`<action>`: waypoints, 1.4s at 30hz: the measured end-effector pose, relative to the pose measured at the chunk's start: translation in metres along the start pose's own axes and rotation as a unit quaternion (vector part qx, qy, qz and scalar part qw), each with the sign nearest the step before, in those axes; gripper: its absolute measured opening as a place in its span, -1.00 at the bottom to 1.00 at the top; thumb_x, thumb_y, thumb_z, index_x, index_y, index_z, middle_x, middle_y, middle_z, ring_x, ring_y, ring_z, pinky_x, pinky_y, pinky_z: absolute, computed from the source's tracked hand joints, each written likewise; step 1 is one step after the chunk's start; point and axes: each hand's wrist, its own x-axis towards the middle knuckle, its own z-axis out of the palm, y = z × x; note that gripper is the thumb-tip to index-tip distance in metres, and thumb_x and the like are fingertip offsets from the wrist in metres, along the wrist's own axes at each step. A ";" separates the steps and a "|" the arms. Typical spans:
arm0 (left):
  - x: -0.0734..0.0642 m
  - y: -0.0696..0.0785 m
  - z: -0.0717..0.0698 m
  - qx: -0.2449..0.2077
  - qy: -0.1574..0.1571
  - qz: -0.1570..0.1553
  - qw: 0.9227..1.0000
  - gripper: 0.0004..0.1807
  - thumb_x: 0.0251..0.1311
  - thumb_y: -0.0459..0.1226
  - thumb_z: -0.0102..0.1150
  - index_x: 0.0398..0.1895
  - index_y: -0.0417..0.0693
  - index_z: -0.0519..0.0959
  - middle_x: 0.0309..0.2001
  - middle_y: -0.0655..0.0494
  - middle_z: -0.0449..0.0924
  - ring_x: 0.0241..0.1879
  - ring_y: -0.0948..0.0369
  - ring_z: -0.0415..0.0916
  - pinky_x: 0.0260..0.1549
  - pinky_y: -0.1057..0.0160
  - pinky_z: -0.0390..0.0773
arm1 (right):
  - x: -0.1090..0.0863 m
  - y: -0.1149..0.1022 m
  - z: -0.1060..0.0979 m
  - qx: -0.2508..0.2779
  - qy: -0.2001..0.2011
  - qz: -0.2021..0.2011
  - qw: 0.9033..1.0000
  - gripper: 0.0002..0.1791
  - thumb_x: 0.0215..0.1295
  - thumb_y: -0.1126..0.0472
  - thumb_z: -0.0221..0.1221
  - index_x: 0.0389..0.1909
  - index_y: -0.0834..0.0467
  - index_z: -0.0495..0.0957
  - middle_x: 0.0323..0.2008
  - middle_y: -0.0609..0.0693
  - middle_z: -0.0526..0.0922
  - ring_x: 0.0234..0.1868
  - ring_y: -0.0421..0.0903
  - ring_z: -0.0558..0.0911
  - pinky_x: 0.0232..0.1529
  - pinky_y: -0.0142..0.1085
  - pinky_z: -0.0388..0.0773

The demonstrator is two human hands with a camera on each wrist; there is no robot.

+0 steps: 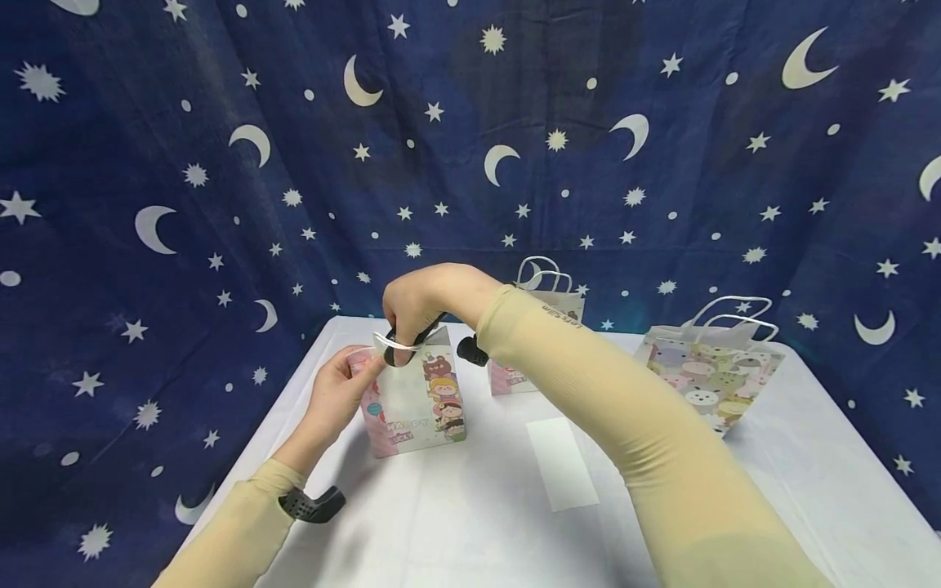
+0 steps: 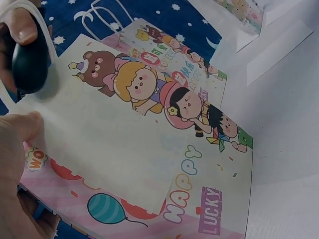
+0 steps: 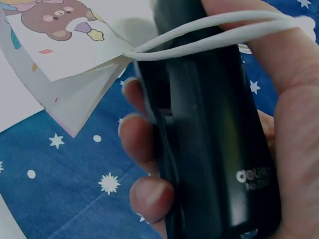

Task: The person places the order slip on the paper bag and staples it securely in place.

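My right hand (image 1: 419, 302) grips a black stapler (image 3: 209, 144) at the top edge of a pink and white cartoon gift bag (image 1: 444, 400). The bag stands upright at the table's left side. Against its front lies a blank white sheet (image 2: 109, 139), its upper edge at the bag's mouth. My left hand (image 1: 338, 396) pinches the sheet and the bag's top edge together, thumb on the sheet. White cord handles (image 3: 199, 45) loop across the stapler. The stapler's tip is over the sheet's upper edge in the left wrist view.
Behind my right forearm stands a second cartoon bag (image 1: 507, 380) with white handles. An animal-print bag (image 1: 706, 380) is at the right. A white paper strip (image 1: 562, 465) lies on the white table (image 1: 456, 531). A dark blue star-and-moon curtain (image 1: 441, 163) hangs behind.
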 end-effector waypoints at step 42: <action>0.002 0.004 0.002 0.043 -0.013 0.024 0.999 -0.75 0.37 -0.19 0.32 -0.13 -0.20 0.56 -0.37 0.01 0.68 -0.42 0.24 0.58 -0.41 0.31 0.60 | 0.005 -0.003 0.012 -0.114 0.000 0.017 0.993 -0.63 0.06 -0.23 0.44 -0.43 -0.02 0.66 -0.51 -0.20 0.60 -0.44 -0.17 0.50 -0.37 -0.27 0.42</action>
